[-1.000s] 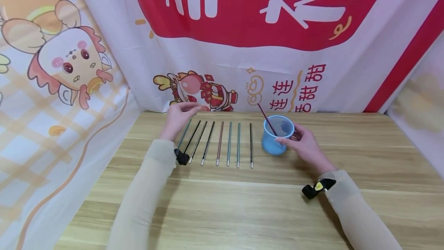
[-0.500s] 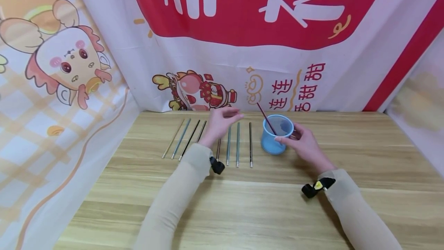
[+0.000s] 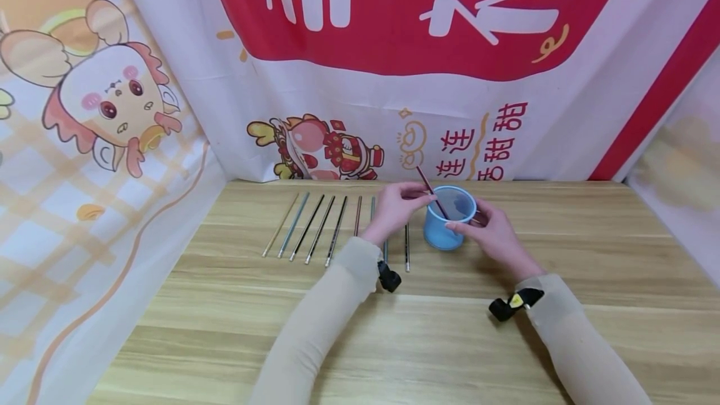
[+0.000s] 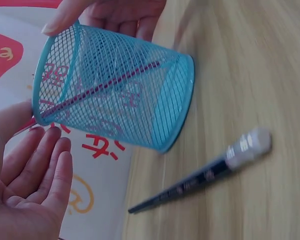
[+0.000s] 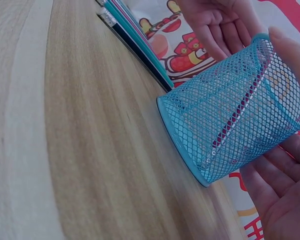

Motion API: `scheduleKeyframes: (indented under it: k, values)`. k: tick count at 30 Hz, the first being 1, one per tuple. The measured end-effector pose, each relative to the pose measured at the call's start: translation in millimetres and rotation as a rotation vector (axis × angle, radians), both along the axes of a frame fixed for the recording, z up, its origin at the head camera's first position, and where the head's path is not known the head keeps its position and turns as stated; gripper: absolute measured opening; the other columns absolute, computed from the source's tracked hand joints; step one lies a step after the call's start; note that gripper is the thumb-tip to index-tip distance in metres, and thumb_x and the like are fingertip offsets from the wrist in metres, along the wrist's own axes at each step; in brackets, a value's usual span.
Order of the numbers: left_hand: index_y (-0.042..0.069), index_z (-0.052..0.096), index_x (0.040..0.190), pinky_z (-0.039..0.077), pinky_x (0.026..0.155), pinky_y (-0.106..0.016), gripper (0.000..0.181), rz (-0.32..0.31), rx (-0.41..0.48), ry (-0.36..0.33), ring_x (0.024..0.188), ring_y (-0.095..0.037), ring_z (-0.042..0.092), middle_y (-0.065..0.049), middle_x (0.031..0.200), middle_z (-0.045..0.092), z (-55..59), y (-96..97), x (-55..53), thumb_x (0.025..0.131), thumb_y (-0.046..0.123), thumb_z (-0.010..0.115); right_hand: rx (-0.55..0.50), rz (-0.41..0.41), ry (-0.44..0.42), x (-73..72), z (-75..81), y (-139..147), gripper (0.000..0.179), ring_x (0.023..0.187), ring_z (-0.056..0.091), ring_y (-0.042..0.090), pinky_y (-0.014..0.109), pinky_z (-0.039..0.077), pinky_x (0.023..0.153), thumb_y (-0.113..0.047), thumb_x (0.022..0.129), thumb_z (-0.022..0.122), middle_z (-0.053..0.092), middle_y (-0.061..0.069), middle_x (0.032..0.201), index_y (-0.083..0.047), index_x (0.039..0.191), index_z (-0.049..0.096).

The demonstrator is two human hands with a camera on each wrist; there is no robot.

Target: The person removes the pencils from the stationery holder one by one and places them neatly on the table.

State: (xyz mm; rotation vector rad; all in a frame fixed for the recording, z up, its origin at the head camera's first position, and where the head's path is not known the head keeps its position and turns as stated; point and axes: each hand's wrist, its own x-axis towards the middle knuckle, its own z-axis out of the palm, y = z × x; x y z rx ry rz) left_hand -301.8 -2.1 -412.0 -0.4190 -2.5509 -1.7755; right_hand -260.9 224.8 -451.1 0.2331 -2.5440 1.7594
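Observation:
A light-blue mesh pencil cup (image 3: pixel 441 233) stands upright on the wooden table, one dark red pencil (image 4: pixel 100 87) leaning inside it. My right hand (image 3: pixel 497 233) grips the cup from its right side, thumb over the near rim and fingers around the far side. At the left rim, my left hand (image 3: pixel 394 208) pinches the red pencil near where it crosses the rim; its other fingers hang relaxed beside the mesh. Left of the cup lies a row of several pencils, including a tan one (image 3: pixel 281 224), a blue one (image 3: pixel 294 224) and a black one (image 3: pixel 407 249).
The wooden table (image 3: pixel 427 342) runs back to a white and red printed cloth (image 3: pixel 394 99). Another patterned cloth (image 3: pixel 101 217) hangs along the left side. My left forearm crosses above part of the pencil row and hides some of it.
My left hand has moved right from above the left end of the pencil row to the red pencil at the cup's rim. The right hand and cup have stayed put.

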Motion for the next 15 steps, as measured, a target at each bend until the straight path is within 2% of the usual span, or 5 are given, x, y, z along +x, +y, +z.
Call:
scheduleKeyframes:
  k: [7, 12, 15]
  values:
    - [0.017, 0.079, 0.107, 0.054, 0.085, -0.029, 0.022, 0.037, 0.025, -0.010, 0.094, -0.006, 0.067, 0.012, 0.100, 0.074, -1.5, 5.2, -4.0, 0.091, 0.032, 0.080, -0.052, 0.023, 0.025, -1.0, -2.2, 0.5, 0.079, 0.126, 0.057, 0.034, 0.017, 0.049, 0.094, -0.032, 0.087, 0.084, 0.057, 0.022, 0.139, 0.000, 0.148, 0.046]
    - [0.018, 0.079, 0.106, 0.054, 0.085, -0.029, 0.022, 0.058, 0.031, -0.021, 0.094, -0.006, 0.066, 0.013, 0.098, 0.074, -1.4, 5.4, -5.5, 0.090, 0.034, 0.080, -0.064, 0.025, 0.022, -0.4, -1.1, 0.2, 0.078, 0.126, 0.056, 0.034, 0.017, 0.049, 0.094, -0.030, 0.088, 0.084, 0.057, 0.022, 0.139, 0.000, 0.149, 0.046]
    - [0.018, 0.079, 0.105, 0.054, 0.084, -0.030, 0.021, 0.060, 0.074, -0.026, 0.093, -0.007, 0.066, 0.013, 0.097, 0.074, 1.8, 4.7, -4.4, 0.090, 0.034, 0.081, -0.059, 0.024, 0.021, -0.2, -1.1, 0.6, 0.078, 0.126, 0.057, 0.034, 0.018, 0.049, 0.095, -0.029, 0.088, 0.084, 0.057, 0.021, 0.139, 0.000, 0.149, 0.046]
